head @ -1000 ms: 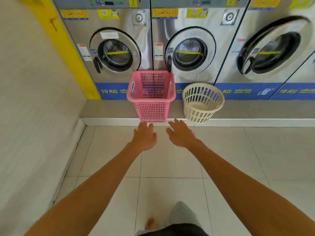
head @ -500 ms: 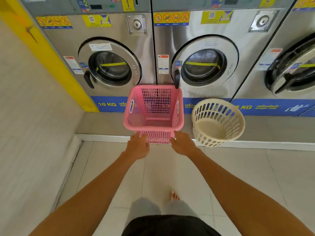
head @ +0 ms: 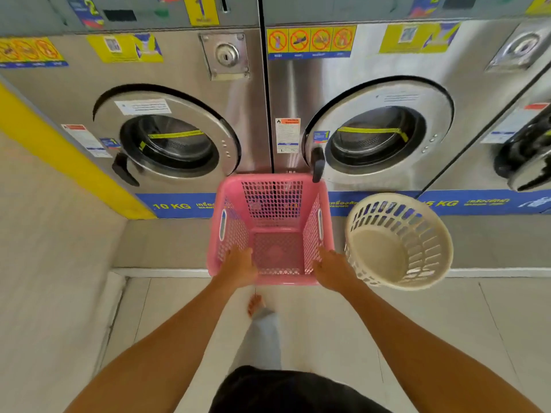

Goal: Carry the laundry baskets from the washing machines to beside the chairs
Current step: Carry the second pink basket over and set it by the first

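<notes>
A pink square mesh laundry basket (head: 271, 204) stands on the grey plinth (head: 161, 242) in front of two steel washing machines. It looks empty. My left hand (head: 238, 266) lies over its near left corner and my right hand (head: 331, 268) over its near right corner. The fingers of both hands stretch over the rim and are not curled around it. A round cream slotted basket (head: 399, 242), also empty, tilts toward me just right of the pink one, close to my right wrist.
The left washer door (head: 170, 144) and right washer door (head: 375, 138) are shut, and the right door's black handle (head: 318, 168) hangs over the pink basket's far rim. A pale wall (head: 44, 263) runs along the left. My bare foot (head: 255, 305) is on the tiled floor.
I have stepped closer to the machines. Both hands moved forward from the floor side of the pink basket to over its near rim corners. The baskets stay in place.
</notes>
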